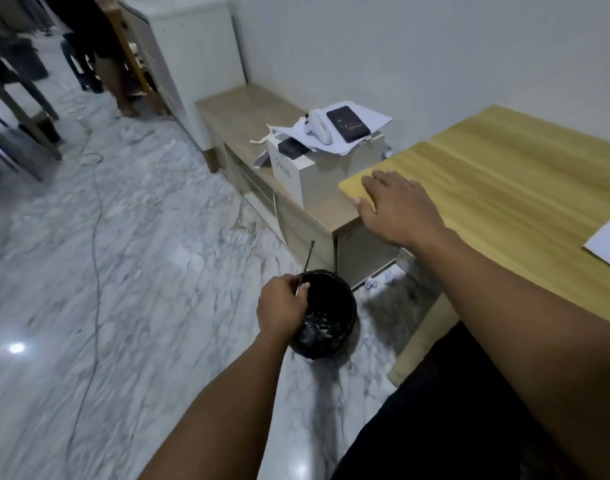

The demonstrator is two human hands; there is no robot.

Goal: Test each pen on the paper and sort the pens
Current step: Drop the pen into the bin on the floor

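My left hand (283, 308) pinches a thin dark pen (305, 265) and holds it over the rim of a black bin (334, 320) lined with a black bag, which stands on the floor. The pen points up and away from me. My right hand (399, 207) rests flat, fingers straight, on the near left corner of the yellow wooden table (504, 174). A white sheet of paper (608, 242) lies at the table's right edge, partly cut off by the frame.
A low wooden shelf (248, 109) beside the table carries a white box (307, 171), loose papers, a black device and a white controller. Crumpled paper bits lie under the shelf. A cable (95, 209) runs across the marble floor. A person's legs stand at the far left.
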